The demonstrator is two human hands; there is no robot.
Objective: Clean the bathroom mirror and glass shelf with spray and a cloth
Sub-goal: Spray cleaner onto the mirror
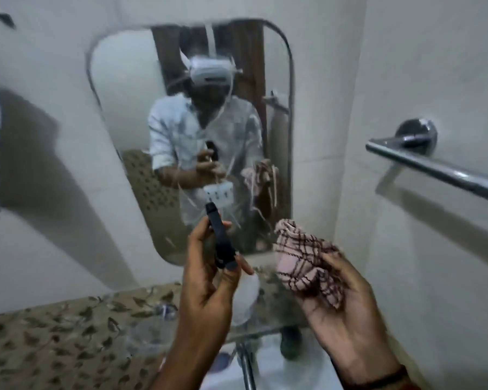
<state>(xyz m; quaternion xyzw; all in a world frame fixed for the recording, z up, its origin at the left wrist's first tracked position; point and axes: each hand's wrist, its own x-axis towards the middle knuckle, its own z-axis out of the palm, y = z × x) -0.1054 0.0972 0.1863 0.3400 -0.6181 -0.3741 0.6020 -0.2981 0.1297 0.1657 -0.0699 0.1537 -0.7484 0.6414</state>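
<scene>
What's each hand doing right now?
Left hand: grips the spray bottle, nozzle toward the mirror.
Right hand: holds the cloth, fingers curled under it.

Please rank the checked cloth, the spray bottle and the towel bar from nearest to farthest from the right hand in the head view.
1. Checked cloth: held in the right hand itself.
2. Spray bottle: just to its left, gripped by the left hand.
3. Towel bar: up on the right wall, farthest.
</scene>
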